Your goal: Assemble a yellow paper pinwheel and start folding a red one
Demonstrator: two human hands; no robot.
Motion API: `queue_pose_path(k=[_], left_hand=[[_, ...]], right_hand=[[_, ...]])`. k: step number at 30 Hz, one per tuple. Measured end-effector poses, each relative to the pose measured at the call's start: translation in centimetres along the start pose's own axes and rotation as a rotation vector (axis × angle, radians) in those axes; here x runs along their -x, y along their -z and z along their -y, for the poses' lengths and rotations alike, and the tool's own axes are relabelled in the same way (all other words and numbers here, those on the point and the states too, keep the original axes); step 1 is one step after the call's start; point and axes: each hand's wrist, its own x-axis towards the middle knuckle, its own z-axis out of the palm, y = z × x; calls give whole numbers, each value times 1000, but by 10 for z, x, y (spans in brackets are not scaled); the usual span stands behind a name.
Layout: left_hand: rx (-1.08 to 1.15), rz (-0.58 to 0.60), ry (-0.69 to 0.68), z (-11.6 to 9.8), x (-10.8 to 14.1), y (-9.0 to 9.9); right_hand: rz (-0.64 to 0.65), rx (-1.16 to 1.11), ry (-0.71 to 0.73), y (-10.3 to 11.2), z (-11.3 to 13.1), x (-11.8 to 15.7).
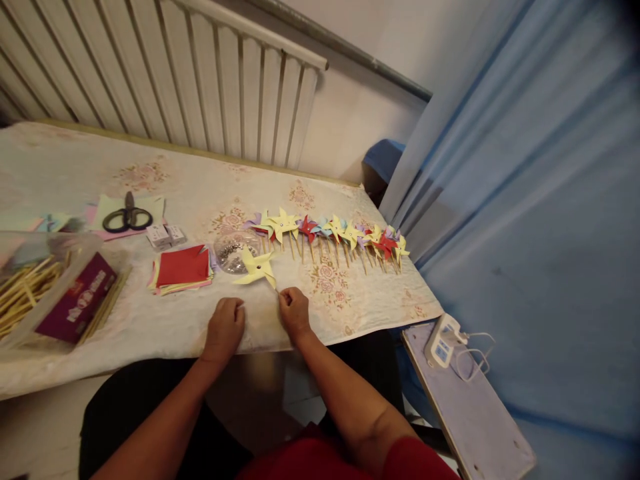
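My right hand pinches the stick of a yellow paper pinwheel, whose blades point away from me, up and left of the hand. My left hand is closed low over the near part of the table, left of the pinwheel and apart from it. A small pale bit shows at its fingertips, too small to name. Behind the yellow pinwheel sits a clear round dish of small metal pieces. A row of finished-looking pinwheels in yellow, red, blue and purple lies to the right, sticks toward me.
Left of the dish lie a stack of coloured paper squares, small white boxes and black-handled scissors on more paper. A clear plastic container holds wooden sticks. A power strip rests on a side bench by the blue curtain.
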Motion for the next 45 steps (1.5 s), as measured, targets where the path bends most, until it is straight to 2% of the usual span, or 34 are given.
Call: queue_pose_path(k=[5, 11, 15, 20, 23, 29, 45], left_hand=[[-371, -50, 24, 22, -2, 19], [-582, -18, 67, 18, -5, 21], [-603, 5, 114, 15, -7, 22], [-579, 40, 259, 12, -14, 25], [-601, 79, 297, 7, -18, 27], [-633, 124, 301, 2, -21, 30], [-633, 86, 284, 5, -18, 27]], right_hand=[[36, 11, 5, -2, 1, -1], [77, 73, 33, -4, 4, -3], [100, 87, 46, -4, 5, -3], [110, 88, 51, -4, 7, -2], [116, 82, 47, -4, 8, -1], [126, 85, 46, -4, 9, -1], [130, 116, 58, -1, 10, -1]])
